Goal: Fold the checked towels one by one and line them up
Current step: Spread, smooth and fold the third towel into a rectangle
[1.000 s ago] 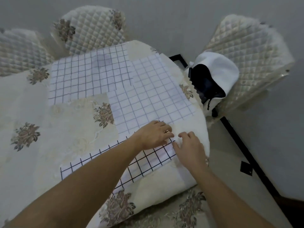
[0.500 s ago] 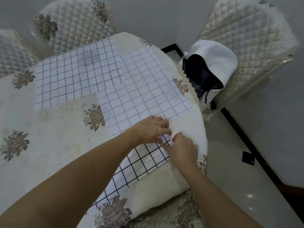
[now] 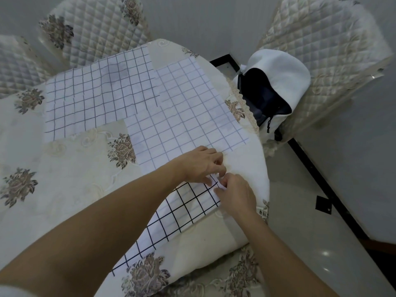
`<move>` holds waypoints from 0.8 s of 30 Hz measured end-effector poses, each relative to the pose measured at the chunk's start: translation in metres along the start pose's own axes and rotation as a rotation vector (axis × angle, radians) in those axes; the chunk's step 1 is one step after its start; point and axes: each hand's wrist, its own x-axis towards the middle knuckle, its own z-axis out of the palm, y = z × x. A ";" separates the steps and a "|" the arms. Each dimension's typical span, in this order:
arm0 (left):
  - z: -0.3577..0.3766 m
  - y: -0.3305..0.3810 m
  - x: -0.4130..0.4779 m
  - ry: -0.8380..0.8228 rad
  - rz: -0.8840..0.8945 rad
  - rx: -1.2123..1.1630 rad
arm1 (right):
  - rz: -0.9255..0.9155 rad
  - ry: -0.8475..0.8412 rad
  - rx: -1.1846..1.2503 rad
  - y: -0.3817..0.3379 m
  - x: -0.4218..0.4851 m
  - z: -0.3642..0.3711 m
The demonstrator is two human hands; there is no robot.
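Note:
Three checked towels lie on the cream floral tablecloth (image 3: 64, 168). A black-lined towel (image 3: 184, 213) is nearest, partly under my left forearm. A pale blue-lined towel (image 3: 188, 116) lies beyond it, and a dark-lined towel (image 3: 96, 95) sits at the back left. My left hand (image 3: 199, 163) has curled fingers at the far right corner of the black-lined towel. My right hand (image 3: 235, 196) pinches that same corner from the right.
Quilted chairs stand behind the table (image 3: 94, 24) and at the right (image 3: 330, 50). A white and dark garment (image 3: 276, 82) hangs on the right chair. The table edge (image 3: 263, 174) drops off just right of my hands, above a glossy floor (image 3: 321, 243).
My two hands have come closer together on the corner of the black-lined towel. The view has shifted slightly; the towels have stayed in place.

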 end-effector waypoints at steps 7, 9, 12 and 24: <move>-0.022 0.000 0.020 -0.096 -0.044 0.106 | 0.070 -0.007 0.247 0.014 0.011 -0.022; -0.031 0.001 0.020 -0.109 -0.060 0.130 | 0.056 -0.010 0.244 0.018 0.013 -0.029; -0.045 0.004 0.010 -0.054 -0.070 0.129 | 0.000 0.027 0.212 0.018 0.012 -0.038; 0.035 0.101 -0.106 0.379 -0.249 -0.063 | -0.118 0.138 0.168 -0.001 0.020 -0.041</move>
